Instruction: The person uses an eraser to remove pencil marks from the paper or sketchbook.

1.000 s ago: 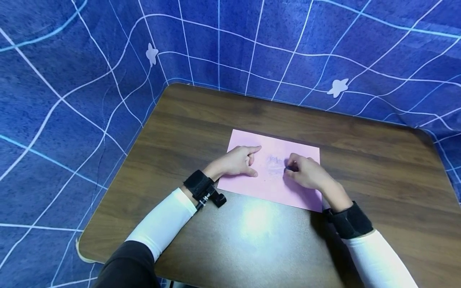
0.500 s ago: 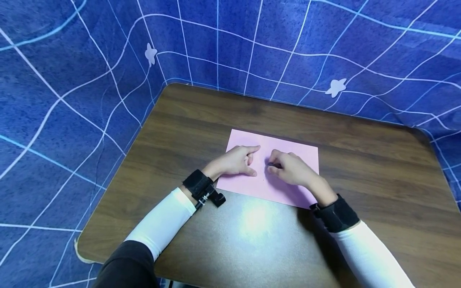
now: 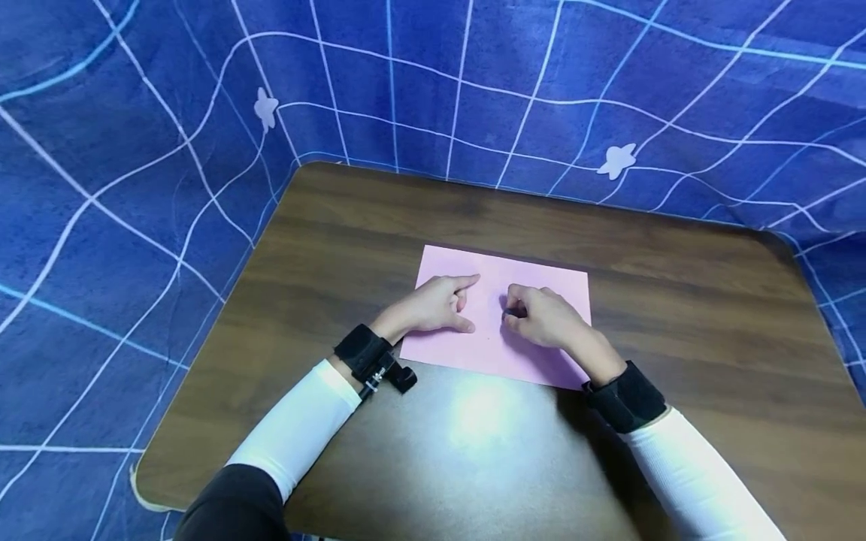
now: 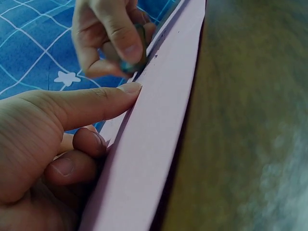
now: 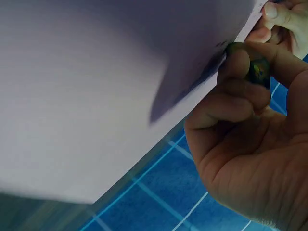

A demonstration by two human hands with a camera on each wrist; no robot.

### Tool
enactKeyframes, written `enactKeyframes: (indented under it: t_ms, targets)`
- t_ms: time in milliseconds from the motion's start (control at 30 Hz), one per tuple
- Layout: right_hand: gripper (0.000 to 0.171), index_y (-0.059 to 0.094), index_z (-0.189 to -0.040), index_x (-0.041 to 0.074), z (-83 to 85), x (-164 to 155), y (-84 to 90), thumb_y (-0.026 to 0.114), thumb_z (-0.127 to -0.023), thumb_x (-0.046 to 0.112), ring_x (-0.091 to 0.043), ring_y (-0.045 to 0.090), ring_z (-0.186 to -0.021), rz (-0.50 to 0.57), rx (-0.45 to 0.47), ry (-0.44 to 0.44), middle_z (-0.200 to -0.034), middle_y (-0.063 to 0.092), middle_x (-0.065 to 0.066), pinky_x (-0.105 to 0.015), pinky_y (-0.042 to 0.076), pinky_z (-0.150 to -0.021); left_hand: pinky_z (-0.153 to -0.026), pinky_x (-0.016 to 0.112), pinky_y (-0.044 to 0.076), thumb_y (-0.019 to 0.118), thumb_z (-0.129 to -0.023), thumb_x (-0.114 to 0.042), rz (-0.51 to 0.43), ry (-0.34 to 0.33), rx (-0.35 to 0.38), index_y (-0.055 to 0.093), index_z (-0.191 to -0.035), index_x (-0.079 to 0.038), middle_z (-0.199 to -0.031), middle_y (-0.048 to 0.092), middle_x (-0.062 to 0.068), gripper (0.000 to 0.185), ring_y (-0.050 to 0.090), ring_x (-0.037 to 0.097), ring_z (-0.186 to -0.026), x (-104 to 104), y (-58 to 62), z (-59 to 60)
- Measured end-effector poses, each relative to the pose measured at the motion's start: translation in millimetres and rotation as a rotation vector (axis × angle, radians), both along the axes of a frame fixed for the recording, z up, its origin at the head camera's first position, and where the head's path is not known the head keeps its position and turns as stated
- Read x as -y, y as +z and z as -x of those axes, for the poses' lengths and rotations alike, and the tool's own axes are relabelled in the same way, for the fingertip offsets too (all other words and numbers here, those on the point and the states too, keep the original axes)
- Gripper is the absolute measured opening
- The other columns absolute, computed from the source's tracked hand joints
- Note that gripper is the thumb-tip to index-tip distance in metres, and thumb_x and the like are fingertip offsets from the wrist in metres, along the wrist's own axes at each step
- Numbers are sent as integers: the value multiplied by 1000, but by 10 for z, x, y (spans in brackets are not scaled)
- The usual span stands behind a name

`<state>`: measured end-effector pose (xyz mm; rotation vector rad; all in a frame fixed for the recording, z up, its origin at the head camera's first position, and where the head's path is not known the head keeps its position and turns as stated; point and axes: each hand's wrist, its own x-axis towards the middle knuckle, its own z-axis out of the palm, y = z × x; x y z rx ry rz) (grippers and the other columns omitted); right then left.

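Note:
A pink sheet of paper (image 3: 483, 357) lies on the wooden table. My left hand (image 3: 436, 304) rests on its left side, thumb and index finger spread and pressing down, other fingers curled under. My right hand (image 3: 544, 315) pinches a small dark eraser (image 5: 260, 72) with coloured print on it, between thumb and fingers, against the paper's middle. The hand hides the patch of paper beneath it. Small dark crumbs (image 4: 155, 57) lie on the paper near the eraser in the left wrist view.
The brown table (image 3: 379, 210) extends around the paper on all sides. A blue curtain (image 3: 419, 90) with white lines and star shapes stands behind and to the left. Black wrist straps (image 3: 625, 398) sit over the white sleeves.
My right hand has shifted left with the eraser, and a faint purple scribble seen earlier is now covered or gone. My left hand stays in place on the paper; the head view tilts slightly.

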<state>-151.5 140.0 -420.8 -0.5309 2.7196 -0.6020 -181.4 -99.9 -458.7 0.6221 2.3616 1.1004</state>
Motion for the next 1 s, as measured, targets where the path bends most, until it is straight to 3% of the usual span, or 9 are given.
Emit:
enactKeyframes:
  t_ms: [200,467,567,667,800,1000]
  targets:
    - [11,66,-99,12,-11,-268,-33,71,-92,19,-28,64,-91,-5,-3,-75,-100,73,-12,-45,49,-80,-84,29,42,89,-79,-21,-20,20,21,37,-160,-13,-81,52,-3,96,39,10,-62,86,-25,-44]
    - [13,64,-100,9,-6,-322,58,68,-93,19,-26,60,-80,-97,-20,-97,-87,68,-9,-39,45,-70,-87,29,43,89,-79,-21,-21,17,7,36,-160,-12,-82,53,-3,96,40,10,-62,44,2,-19]
    - [15,64,-103,8,-17,-176,102,68,-93,19,-24,62,-79,-81,-55,-64,-88,70,-8,-40,48,-68,-85,29,43,89,-79,-20,-14,17,5,37,-159,-12,-82,53,-3,96,40,9,-62,52,7,-12]
    - [19,64,-108,8,-6,7,107,69,-94,20,-22,63,-78,8,-81,13,-87,72,-6,-41,50,-71,-79,27,43,89,-79,-19,-21,10,-5,37,-159,-11,-82,53,-4,96,41,9,-62,53,9,-2]
    - [16,63,-106,10,27,182,62,70,-95,19,-18,56,-71,73,-55,116,-75,64,0,-35,45,-68,-72,25,41,88,-79,-18,-42,-5,-1,37,-159,-10,-82,54,-3,95,42,8,-61,37,-1,9]
    - [11,62,-94,18,43,197,17,72,-91,20,-17,50,-67,36,-5,81,-67,53,4,-31,36,-62,-72,25,41,88,-80,-17,-46,-14,2,37,-159,-11,-81,52,-4,95,41,8,-60,-16,-27,13]
